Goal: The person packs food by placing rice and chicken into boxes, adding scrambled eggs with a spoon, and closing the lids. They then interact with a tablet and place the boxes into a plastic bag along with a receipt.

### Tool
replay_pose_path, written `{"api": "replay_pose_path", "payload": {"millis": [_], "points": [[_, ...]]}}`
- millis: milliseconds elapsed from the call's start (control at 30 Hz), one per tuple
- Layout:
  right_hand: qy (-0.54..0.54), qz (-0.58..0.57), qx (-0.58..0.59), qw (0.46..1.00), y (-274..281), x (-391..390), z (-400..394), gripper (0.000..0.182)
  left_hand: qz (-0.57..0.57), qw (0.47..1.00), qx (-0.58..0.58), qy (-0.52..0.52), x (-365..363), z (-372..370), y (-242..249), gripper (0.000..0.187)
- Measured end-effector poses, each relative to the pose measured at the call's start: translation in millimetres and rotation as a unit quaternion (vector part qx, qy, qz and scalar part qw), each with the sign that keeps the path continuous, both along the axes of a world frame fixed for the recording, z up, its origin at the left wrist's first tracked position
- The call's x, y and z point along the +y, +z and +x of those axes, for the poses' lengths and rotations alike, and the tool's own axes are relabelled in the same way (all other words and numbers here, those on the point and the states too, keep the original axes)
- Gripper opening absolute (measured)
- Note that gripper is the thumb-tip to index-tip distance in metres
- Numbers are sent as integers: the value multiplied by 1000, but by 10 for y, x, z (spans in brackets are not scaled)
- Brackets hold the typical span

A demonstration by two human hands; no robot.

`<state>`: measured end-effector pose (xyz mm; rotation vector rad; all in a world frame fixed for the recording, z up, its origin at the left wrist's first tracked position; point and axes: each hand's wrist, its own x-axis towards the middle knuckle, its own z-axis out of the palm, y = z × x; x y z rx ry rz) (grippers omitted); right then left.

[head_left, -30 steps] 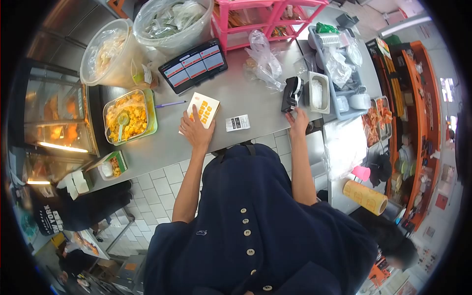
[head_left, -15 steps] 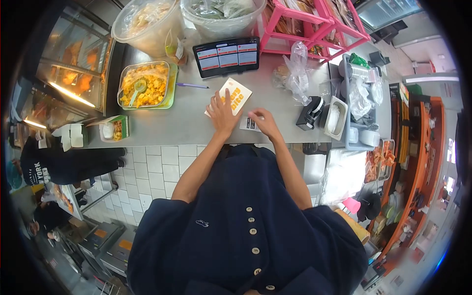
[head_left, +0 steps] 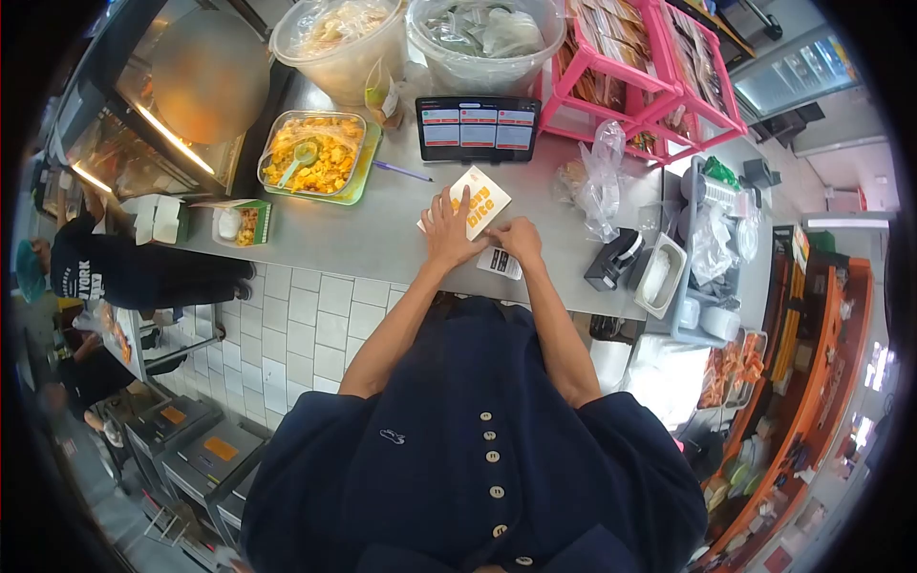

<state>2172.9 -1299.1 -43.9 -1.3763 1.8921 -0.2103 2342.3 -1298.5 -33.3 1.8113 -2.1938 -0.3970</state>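
A cream cardboard food box point(head_left: 489, 202) with orange lettering, part of it reading "bite", lies at an angle on the steel counter. My left hand point(head_left: 451, 234) rests flat over its left part, fingers stretched and apart. At the box's near right corner is my right hand point(head_left: 517, 239), its fingers curled and pressed together. Whatever is between those fingertips is hidden. Just below them a white printed label point(head_left: 501, 263) lies on the counter, partly under my wrists' side.
Behind the box stands a tablet point(head_left: 478, 129). Left are a purple pen point(head_left: 403, 171), a tub of yellow food point(head_left: 320, 158) and an open filled box point(head_left: 244, 224). Right are a black dispenser point(head_left: 611, 260), a steel pan point(head_left: 659, 277) and pink racks point(head_left: 659, 91). A person stands far left.
My right hand has moved in to the box's near corner and its fingers have closed there. My left hand stays on the box. The whole view has shifted slightly.
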Motion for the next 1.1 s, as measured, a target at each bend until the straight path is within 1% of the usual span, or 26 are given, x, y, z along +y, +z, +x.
{"api": "replay_pose_path", "payload": {"millis": [67, 100, 133, 200, 233, 267, 300, 333, 367, 433, 467, 533, 567, 633, 667, 700, 733, 800, 833, 900, 933, 967, 1000, 1033, 1067, 1100], "points": [[6, -4, 33, 999, 66, 60, -38, 33, -9, 1000, 19, -18, 6, 37, -85, 92], [14, -8, 50, 999, 114, 77, -75, 34, -15, 999, 26, -26, -14, 56, -230, 89], [33, -37, -15, 999, 242, 51, -95, 34, -23, 999, 31, -27, -73, 110, -343, 86], [84, -74, -157, 981, 675, 55, -34, 34, -34, 997, 64, -16, -121, 144, -504, 90], [100, -91, -323, 937, 940, 50, 76, 33, -38, 996, 79, -10, -121, 138, -554, 92], [105, -96, -479, 866, 1281, 81, 199, 32, -53, 998, 43, -3, -81, 122, -574, 94], [101, -128, -616, 771, 1795, 157, 402, 33, -68, 998, 9, 3, -56, 74, -594, 97], [97, -142, -722, 670, 2185, 296, 565, 35, -82, 996, -24, 6, -39, 33, -589, 99], [106, -140, -817, 550, 2575, 431, 729, 38, -64, 998, -9, 8, -31, -10, -501, 101], [124, -111, -934, 316, 3017, 781, 873, 50, -31, 999, 28, 3, -55, -27, -175, 104], [150, -93, -951, 253, 3185, 877, 945, 49, -29, 992, 126, -4, -79, 58, -157, 109], [192, -60, -961, 189, 3420, 1023, 1070, 49, -90, 985, 137, 43, -120, 377, -186, 90], [201, -47, -963, 175, 3502, 1058, 1172, 49, -108, 981, 146, 66, -198, 673, -172, 81], [216, -27, -963, 162, 3581, 1112, 1463, 49, -128, 960, 110, 226, -278, 1378, -287, 64], [216, -21, -963, 162, 3589, 1129, 1657, 50, -166, 927, 145, 304, -309, 1777, -255, 58], [219, -11, -962, 163, 3594, 1151, 1864, 50, -211, 908, 112, 345, -354, 2209, -293, 52], [222, -1, -961, 164, 3593, 1151, 2087, 50, -211, 898, 71, 380, -379, 2616, -311, 46], [233, 20, -957, 172, 3596, 1136, 2530, 50, -191, 888, -10, 417, -347, 3235, -125, 43], [238, 32, -956, 171, 3619, 1108, 2736, 51, -110, 906, -8, 409, -346, 3443, -166, 41], [257, 60, -951, 164, 3672, 1074, 3091, 51, 32, 917, -12, 398, -446, 4048, -151, 39], [267, 74, -948, 159, 3719, 1074, 3256, 52, -52, 928, -20, 367, -474, 4287, -341, 33], [274, 90, -945, 156, 3759, 1069, 3386, 52, -44, 939, 23, 341, -499, 4405, -372, 22], [285, 104, -941, 152, 3795, 1075, 3491, 53, -36, 943, 17, 331, -623, 4590, -775, 23], [301, 116, -935, 147, 3841, 1097, 3575, 53, -28, 953, -39, 299, -618, 4492, -571, 22], [311, 120, -932, 144, 3897, 1085, 3637, 54, -26, 958, -10, 286, -576, 4387, -307, 21], [317, 125, -930, 140, 3963, 1094, 3682, 54, 5, 949, 11, 314, -581, 4298, -223, 19]]}}
